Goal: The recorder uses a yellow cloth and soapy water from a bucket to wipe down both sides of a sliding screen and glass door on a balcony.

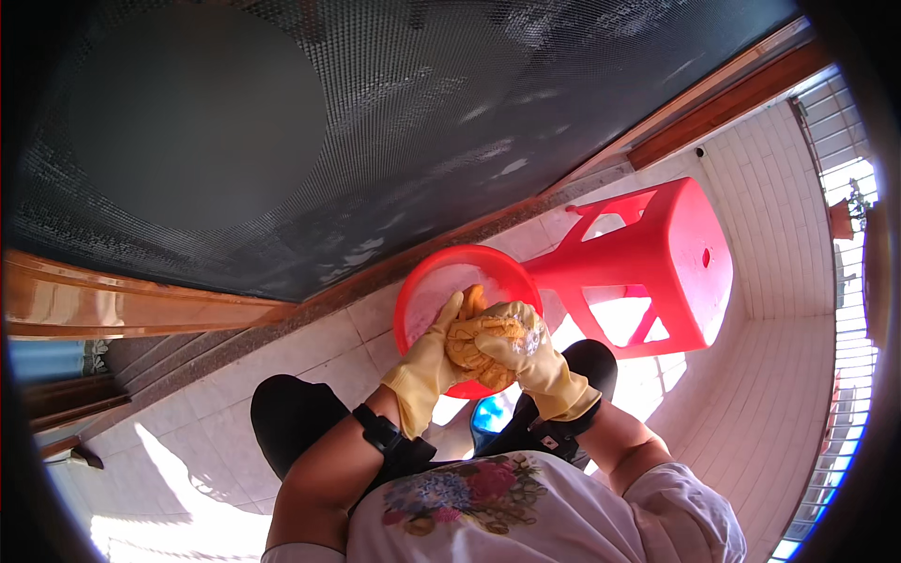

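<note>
Both my hands wear pale yellow rubber gloves. My left hand point(431, 362) grips the left side of a bunched orange-yellow cloth item point(473, 343) that carries a dark line pattern. From the right, my right hand point(524, 348) closes over the same item, with white suds on its glove. The item is held above a red plastic basin point(402, 310), which contains soapy, foamy water. Its exact kind cannot be told, as the gloves cover part of it.
A red plastic stool point(700, 264) lies on its side against the basin's right. A dark mesh screen point(422, 141) in a wooden frame stands beyond. Pale floor tiles point(310, 352) surround the basin. Something blue point(493, 415) is between my knees. A barred railing runs at far right.
</note>
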A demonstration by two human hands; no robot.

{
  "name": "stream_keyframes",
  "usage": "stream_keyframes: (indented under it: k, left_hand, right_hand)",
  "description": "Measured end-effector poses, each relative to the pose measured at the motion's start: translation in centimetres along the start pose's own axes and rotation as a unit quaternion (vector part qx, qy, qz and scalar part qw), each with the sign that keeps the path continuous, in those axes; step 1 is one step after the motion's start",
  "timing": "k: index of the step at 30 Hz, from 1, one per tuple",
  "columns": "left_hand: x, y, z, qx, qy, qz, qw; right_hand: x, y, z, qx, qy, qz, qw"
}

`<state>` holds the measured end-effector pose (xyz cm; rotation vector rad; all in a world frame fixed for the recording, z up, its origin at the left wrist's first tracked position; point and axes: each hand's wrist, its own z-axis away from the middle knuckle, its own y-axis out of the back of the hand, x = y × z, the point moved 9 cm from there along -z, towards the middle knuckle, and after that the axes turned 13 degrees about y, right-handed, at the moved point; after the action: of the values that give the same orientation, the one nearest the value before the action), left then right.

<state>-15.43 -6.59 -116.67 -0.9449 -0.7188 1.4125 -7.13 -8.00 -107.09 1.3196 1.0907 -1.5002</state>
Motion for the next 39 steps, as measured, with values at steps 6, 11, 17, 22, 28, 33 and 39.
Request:
stream_keyframes:
  k: [6,11,17,22,28,33,39]
  left_hand:
    - [1.9,0.2,-0.3,-0.054,-0.125,-0.020,0.991]
    - [2.3,2.1,-0.9,0.012,-0.157,-0.100,0.982]
    - [-0.6,-1.8,0.7,0.040,-0.013,0.060,0.997]
    - [1.4,2.6,-1.5,0.095,-0.129,0.062,0.985]
    - [1.7,1.3,0.2,0.168,-0.266,0.048,0.948]
    - [4.5,3.4,0.6,0.339,-0.429,-0.290,0.785]
    - [4.9,-3.8,3.4,0.307,-0.492,-0.552,0.599]
  right_hand:
    - [0.3,-1.2,0.5,0.112,-0.062,-0.200,0.971]
    - [3.7,2.5,-0.2,0.225,-0.024,-0.148,0.963]
    - [0.1,1.2,0.3,0.193,0.025,-0.001,0.981]
    - [0.5,-2.8,2.1,0.076,0.096,-0.008,0.992]
    - [9.3,1.4,3.3,0.253,-0.106,-0.010,0.962]
    - [13.9,1.3,3.9,0.390,-0.181,-0.239,0.871]
    - [15.7,0.1,3.7,0.256,-0.280,-0.392,0.838]
